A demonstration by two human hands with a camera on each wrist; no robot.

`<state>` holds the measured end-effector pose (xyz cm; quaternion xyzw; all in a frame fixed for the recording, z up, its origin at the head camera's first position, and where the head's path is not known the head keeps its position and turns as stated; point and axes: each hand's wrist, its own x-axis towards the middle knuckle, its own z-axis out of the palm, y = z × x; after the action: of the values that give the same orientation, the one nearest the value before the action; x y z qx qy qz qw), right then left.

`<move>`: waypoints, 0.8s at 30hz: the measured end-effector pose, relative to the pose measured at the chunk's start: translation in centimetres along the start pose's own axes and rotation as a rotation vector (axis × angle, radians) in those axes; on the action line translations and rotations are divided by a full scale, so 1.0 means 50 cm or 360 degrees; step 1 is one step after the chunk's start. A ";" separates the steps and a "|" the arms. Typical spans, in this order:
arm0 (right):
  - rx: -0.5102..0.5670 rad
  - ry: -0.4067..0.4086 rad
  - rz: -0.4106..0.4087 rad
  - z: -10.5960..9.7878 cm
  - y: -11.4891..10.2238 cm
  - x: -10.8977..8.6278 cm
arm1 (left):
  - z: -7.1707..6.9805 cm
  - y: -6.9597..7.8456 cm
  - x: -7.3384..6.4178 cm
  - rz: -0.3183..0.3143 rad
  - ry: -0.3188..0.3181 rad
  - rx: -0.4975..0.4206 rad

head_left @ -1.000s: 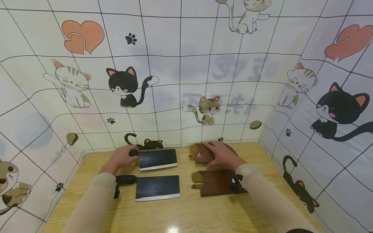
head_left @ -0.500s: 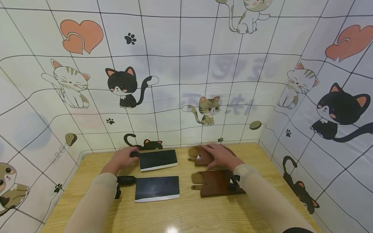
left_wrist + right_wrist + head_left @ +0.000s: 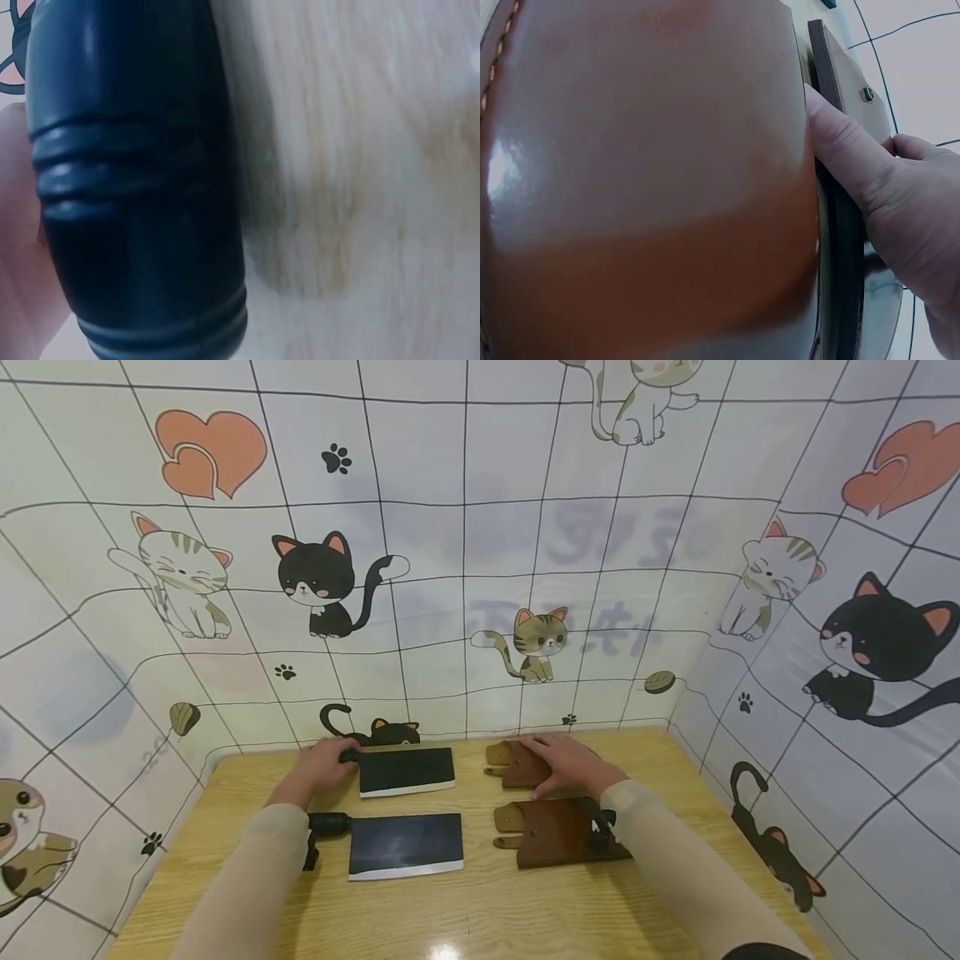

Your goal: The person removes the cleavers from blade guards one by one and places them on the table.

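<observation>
Two cleavers with dark blades and pale cutting edges lie on the left of the table, one behind the other. My left hand (image 3: 324, 766) grips the black handle of the far cleaver (image 3: 407, 771). Under that wrist is the black handle of the near cleaver (image 3: 406, 845); a ridged black handle (image 3: 142, 187) fills much of the left wrist view. My right hand (image 3: 573, 763) holds the far brown leather sheath (image 3: 522, 767) across its top, thumb on the near side. Closer to me lies the near leather sheath (image 3: 555, 833), its right end hidden by the wrist.
The wooden table (image 3: 450, 914) ends at a white cloth wall (image 3: 427, 568) with a grid and printed cats, at the back and on both sides. A gap of bare wood separates the blades from the sheaths.
My right hand has drawn the far sheath slightly toward me, nearer to the other sheath. The left wrist has shifted a little to the right; the cleavers have barely moved.
</observation>
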<state>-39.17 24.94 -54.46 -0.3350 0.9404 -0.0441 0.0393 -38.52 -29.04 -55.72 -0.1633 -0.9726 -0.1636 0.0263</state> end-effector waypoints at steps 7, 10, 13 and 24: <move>0.0069 0.0000 0.0000 -0.002 -0.003 -0.001 | 0.024 -0.027 0.010 -0.0009 -0.0005 -0.0026; 0.0103 0.0012 -0.0029 0.004 0.000 -0.005 | 0.019 -0.020 0.008 -0.0033 -0.0028 -0.0048; 0.0101 0.0056 -0.0082 0.010 0.007 -0.010 | 0.016 -0.015 0.008 -0.0057 -0.0046 -0.0065; 0.0107 0.0091 -0.0055 -0.001 -0.004 -0.013 | 0.023 -0.024 0.014 -0.0116 -0.0064 -0.0095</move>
<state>-38.54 25.22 -54.35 -0.3482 0.9332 -0.0859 0.0228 -39.54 -29.51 -57.12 -0.1317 -0.9729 -0.1902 -0.0041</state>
